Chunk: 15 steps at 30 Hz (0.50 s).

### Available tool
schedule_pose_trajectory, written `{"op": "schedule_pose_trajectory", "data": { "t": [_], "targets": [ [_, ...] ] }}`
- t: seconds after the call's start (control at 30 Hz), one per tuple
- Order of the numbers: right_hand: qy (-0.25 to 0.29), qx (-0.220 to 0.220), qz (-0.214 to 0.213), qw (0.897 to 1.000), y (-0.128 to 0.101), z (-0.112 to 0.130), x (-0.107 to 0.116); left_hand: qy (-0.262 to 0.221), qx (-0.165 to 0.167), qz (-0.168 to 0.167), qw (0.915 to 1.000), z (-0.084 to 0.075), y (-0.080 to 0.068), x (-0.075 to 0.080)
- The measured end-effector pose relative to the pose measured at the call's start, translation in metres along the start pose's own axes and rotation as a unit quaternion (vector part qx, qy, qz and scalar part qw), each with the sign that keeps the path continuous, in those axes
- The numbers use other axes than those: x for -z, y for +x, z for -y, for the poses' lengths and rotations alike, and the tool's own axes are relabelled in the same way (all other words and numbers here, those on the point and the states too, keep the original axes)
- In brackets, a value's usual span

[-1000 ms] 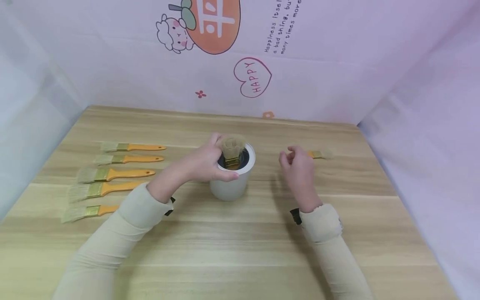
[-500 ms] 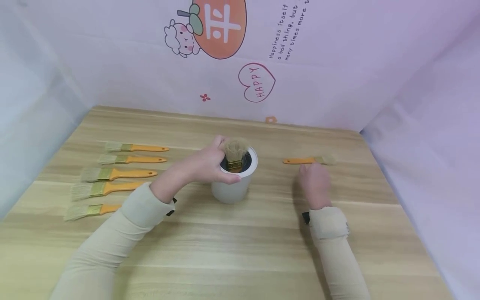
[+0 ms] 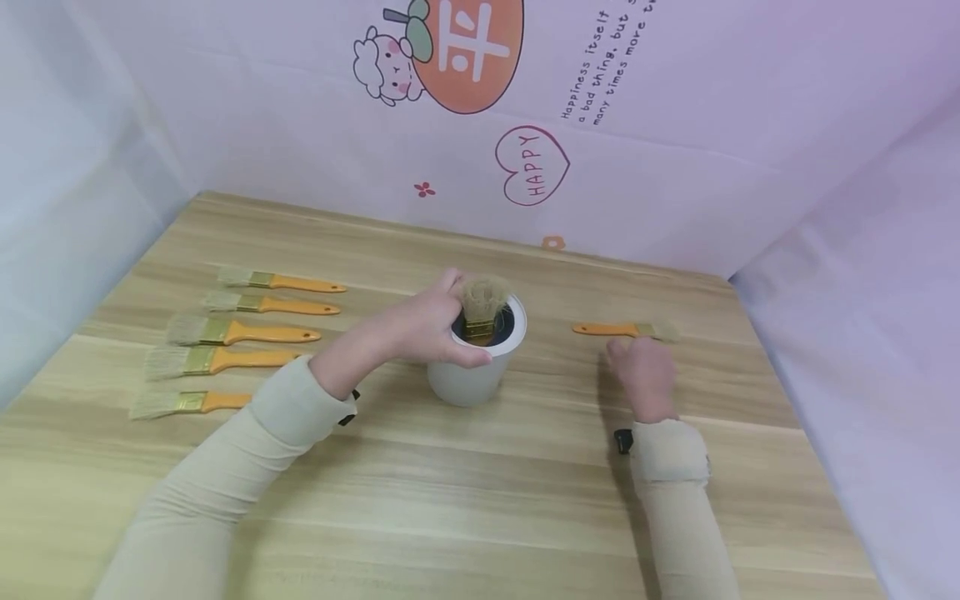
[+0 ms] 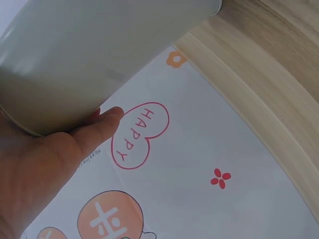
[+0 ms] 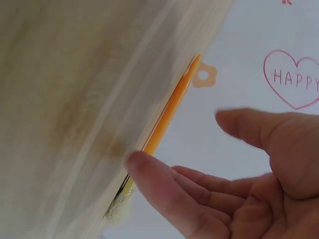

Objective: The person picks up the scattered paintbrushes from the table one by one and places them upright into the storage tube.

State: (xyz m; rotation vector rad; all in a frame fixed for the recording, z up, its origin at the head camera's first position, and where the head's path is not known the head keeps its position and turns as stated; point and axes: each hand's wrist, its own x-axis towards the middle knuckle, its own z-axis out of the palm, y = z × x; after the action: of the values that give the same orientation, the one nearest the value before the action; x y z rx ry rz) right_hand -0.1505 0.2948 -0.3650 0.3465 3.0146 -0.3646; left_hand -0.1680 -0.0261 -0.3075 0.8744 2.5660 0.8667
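Wooden table (image 3: 480, 500) fills the floor of the scene, pale pink printed backdrop (image 3: 675, 167) standing behind it and along both sides, with a "HAPPY" heart (image 3: 531, 165) at 12 o'clock and an orange round cartoon with a sheep above that.

White cylindrical pot (image 3: 474, 367) stands upright at table centre. One brush (image 3: 480, 308) sits in it, bristles up, gold ferrule just inside the dark opening.

Left hand (image 3: 427, 329) comes in from 7 o'clock and grips the pot at its rim, fingers curled round the 9 o'clock side, thumb laid along the near edge. Left wrist view confirms it: thumb and palm pressed against the pot wall (image 4: 99, 55).

Right hand (image 3: 641, 375) is at 3 o'clock of the pot, well apart from it, holding nothing. Right wrist view shows the fingers (image 5: 164, 186) spread and relaxed, palm wide, thumb out. It hovers just near of the lone brush (image 3: 624, 330); contact cannot be told, looks apart.

That lone brush lies flat on the table at 2 o'clock from the pot, orange handle pointing to 9, bristles to 3.

Row of five brushes (image 3: 240, 333) lies at 9 o'clock of the pot, well apart, stacked front to back, all parallel, bristles to 9, orange handles to 3. The nearest one is partly hidden by the left sleeve (image 3: 247, 450).
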Motion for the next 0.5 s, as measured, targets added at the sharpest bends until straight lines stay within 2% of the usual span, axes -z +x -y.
{"op": "schedule_pose_trajectory", "data": {
  "t": [0.13, 0.23, 0.4, 0.5],
  "targets": [
    [-0.004, 0.004, 0.01, 1.0, 0.007, 0.001, 0.0, -0.001, 0.002, -0.002, 1.0, 0.0, -0.002, 0.001],
    [0.026, -0.009, 0.001, 1.0, 0.015, -0.001, -0.001, 0.005, 0.006, 0.002, 1.0, 0.0, -0.002, 0.001],
    [0.072, -0.075, -0.002, 0.995, 0.031, -0.015, -0.002, 0.011, 0.009, 0.009, 0.9999, -0.001, -0.001, 0.001],
    [0.065, -0.104, -0.01, 0.992, 0.039, -0.023, -0.002, 0.012, 0.005, 0.007, 0.9999, -0.001, -0.001, 0.001]
  ]
}}
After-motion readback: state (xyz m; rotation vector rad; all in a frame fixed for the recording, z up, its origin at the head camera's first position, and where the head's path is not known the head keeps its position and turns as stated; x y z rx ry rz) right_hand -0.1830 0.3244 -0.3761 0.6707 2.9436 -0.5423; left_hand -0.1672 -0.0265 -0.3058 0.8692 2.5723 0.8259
